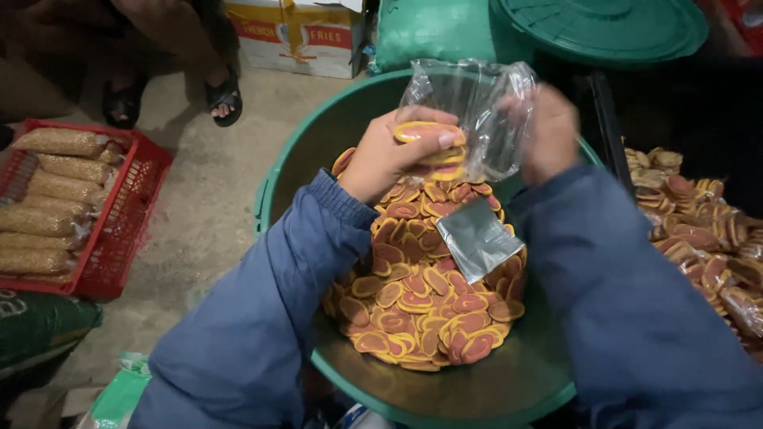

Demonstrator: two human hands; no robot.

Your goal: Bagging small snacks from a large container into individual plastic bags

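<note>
A big green tub holds a heap of flat orange-and-red snack pieces. My left hand is shut on a small stack of those pieces at the mouth of a clear plastic bag. My right hand grips the bag's right side and holds it up over the tub. A small empty clear bag lies on top of the heap. Both my arms are in blue sleeves.
A red crate of filled bags sits at the left on the concrete floor. Packed bags of the same snack pieces pile at the right. A green lid, a cardboard box and another person's sandalled feet are at the back.
</note>
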